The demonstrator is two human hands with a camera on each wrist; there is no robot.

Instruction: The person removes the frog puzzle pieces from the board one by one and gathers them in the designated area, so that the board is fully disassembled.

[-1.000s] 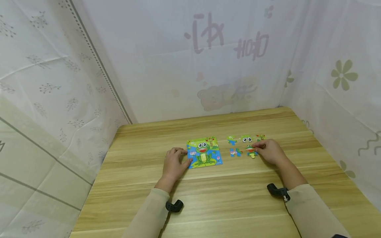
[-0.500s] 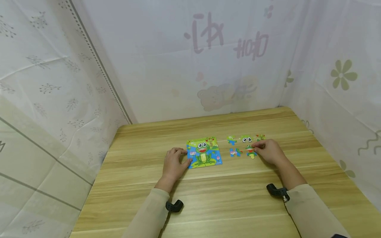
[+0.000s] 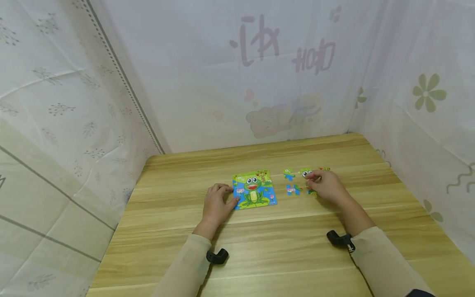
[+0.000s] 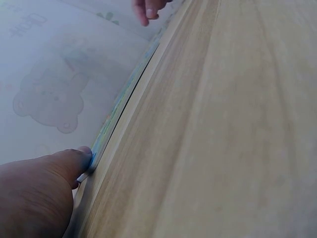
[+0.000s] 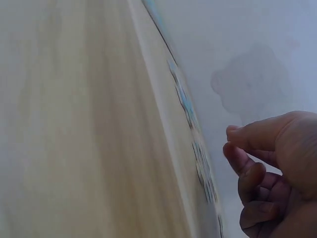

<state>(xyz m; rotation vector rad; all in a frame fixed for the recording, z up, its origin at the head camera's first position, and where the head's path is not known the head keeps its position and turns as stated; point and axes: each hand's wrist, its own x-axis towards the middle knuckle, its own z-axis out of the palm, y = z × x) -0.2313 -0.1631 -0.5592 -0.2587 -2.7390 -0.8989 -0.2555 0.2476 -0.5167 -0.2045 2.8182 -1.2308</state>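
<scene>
White cloth (image 3: 185, 74) around a wood-grain table (image 3: 267, 247)

The cloth, printed with leaf sprigs, flowers and a faint bear, rises behind the table and at both sides. Two beige sleeves (image 3: 187, 264) reach in over the wood. A square board (image 3: 254, 194) with a smiling frog lies flat, left of the loose jigsaw pieces. The person's left hand (image 3: 216, 202) is relaxed at the board's left edge, thumb and fingers apart and touching it. The right hand (image 3: 328, 187) hangs above the right-hand pieces, fingers loosely bent, thumb and forefinger slightly parted with nothing visible between them. Around each wrist sits a black mount (image 3: 217, 256).

Smallest are the pieces: frog eyes (image 3: 306, 173), a blue-and-green one (image 3: 288, 175), a pink-flower one (image 3: 292, 189), plus a red-dotted piece (image 3: 325, 168) and a lower one (image 3: 311, 192), both partly hidden by that hand.
</scene>
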